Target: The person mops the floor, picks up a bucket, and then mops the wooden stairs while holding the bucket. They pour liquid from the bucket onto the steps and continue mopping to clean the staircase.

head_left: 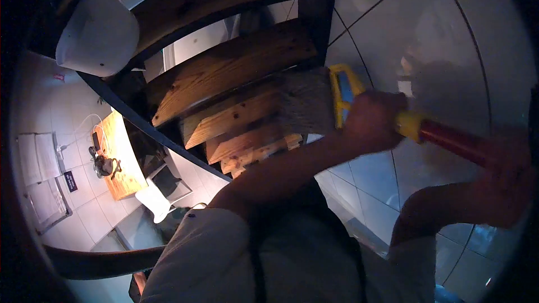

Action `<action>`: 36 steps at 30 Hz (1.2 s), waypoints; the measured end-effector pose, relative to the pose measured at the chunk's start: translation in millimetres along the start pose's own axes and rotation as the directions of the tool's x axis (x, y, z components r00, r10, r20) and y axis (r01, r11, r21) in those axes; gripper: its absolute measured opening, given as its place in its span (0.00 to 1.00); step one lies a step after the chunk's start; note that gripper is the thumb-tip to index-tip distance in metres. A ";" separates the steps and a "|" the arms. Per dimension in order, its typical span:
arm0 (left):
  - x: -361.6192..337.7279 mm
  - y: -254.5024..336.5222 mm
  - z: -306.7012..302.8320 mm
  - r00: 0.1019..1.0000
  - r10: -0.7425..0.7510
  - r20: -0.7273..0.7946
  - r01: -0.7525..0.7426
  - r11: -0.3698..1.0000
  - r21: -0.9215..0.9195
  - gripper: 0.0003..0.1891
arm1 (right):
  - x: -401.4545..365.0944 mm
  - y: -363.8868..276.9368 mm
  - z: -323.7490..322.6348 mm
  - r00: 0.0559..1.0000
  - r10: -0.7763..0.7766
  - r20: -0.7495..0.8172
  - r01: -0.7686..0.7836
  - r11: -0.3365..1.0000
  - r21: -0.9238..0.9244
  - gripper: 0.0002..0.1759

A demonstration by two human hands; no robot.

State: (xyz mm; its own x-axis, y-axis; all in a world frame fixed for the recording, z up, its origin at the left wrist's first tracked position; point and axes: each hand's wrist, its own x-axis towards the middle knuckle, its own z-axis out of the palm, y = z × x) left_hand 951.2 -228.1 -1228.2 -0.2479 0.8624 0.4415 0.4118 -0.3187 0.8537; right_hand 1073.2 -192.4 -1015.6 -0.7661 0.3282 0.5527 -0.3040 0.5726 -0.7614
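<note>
My left hand (375, 120) is wrapped around a tool with a red shaft (453, 141) and a yellow collar. The tool's yellow frame-like head (338, 92), with blue showing inside it, lies against the right end of a wooden stair step (306, 104), beside the tiled wall. Its exact kind is not clear. Farther back on the same shaft, my right hand (505, 177) is closed around the red handle, dim and blurred near the right edge of view.
Open wooden stair treads (236, 67) run up and down between dark side rails. White wall tiles (415, 39) rise close on the right. At lower left are a lit wooden table (120, 154) with dark objects and a cable, and a white chair (152, 203). A white rounded object (98, 36) is at upper left.
</note>
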 end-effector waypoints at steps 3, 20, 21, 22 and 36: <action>-15.4 -56.7 -9.9 0.998 -0.041 -0.045 0.046 0.992 0.116 0.17 | -21.9 36.9 47.2 0.976 0.057 -0.211 -0.028 0.990 0.138 0.16; -124.7 -198.4 -45.2 0.921 -0.377 0.095 0.365 0.923 0.123 0.20 | -73.3 166.7 140.6 0.986 0.057 -0.154 -0.002 0.942 0.336 0.14; -121.6 -199.8 -50.2 0.911 -0.398 0.108 0.383 0.914 0.134 0.20 | -69.9 171.5 142.1 0.986 0.071 -0.151 -0.013 0.934 0.358 0.14; -119.9 -201.6 -57.7 0.901 -0.417 0.120 0.399 0.905 0.147 0.20 | -64.7 175.8 146.3 0.985 0.083 -0.148 -0.021 0.925 0.379 0.13; -316.1 -209.1 -217.9 0.702 -0.577 -0.417 0.705 0.647 0.290 0.22 | -48.1 194.7 326.9 0.996 -0.009 0.089 -0.062 0.654 0.754 0.11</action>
State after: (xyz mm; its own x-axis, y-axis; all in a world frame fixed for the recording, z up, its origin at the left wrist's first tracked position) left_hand 752.4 -519.8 -1486.0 -0.7777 0.6250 -0.0675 0.3464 0.5157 0.7836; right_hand 865.7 -342.3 -1301.2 -0.8107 0.2546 0.5271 -0.5787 -0.2128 -0.7873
